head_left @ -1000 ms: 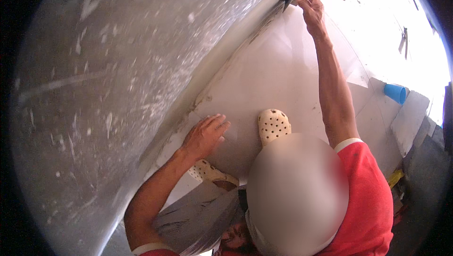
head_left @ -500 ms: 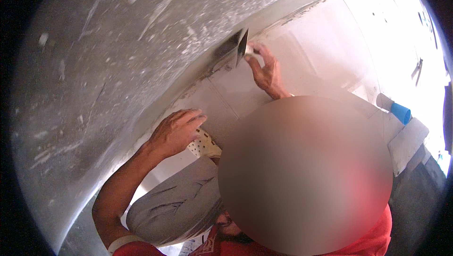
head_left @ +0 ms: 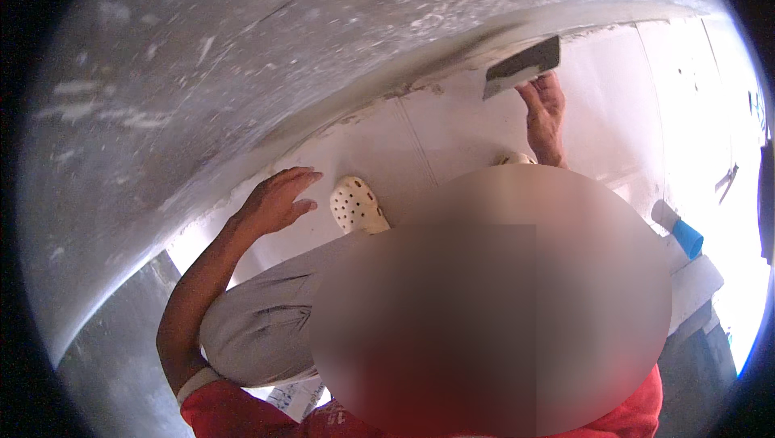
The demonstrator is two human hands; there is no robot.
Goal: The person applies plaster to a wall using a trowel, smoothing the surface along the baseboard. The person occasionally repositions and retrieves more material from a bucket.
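Note:
My right hand (head_left: 547, 111) is closed around the grip of a wide, flat-bladed putty knife (head_left: 523, 67). Its dark blade is tilted and lies by the seam where the grey wall (head_left: 202, 58) meets the pale surface (head_left: 452, 131) beneath me. Whether the blade touches the wall, I cannot tell. Over on the left, my left hand (head_left: 278, 202) is empty, its fingers loosely stretched toward the foot of the wall, thumb apart. A cream clog with holes (head_left: 355, 205) is on my foot just right of that hand. A large blurred patch covers the lower middle of the view.
Another cream clog (head_left: 515, 159) shows partly below my right wrist. On the right, a blue cup-like piece (head_left: 688, 238) sits above a pale slab (head_left: 696, 283). White smears and specks mark the wall, and rough residue (head_left: 347, 119) runs along its foot.
My right hand has carried the putty knife to the right, and its blade has turned from nearly upright to a broad slant. My left hand has shifted slightly left. The view has tilted too.

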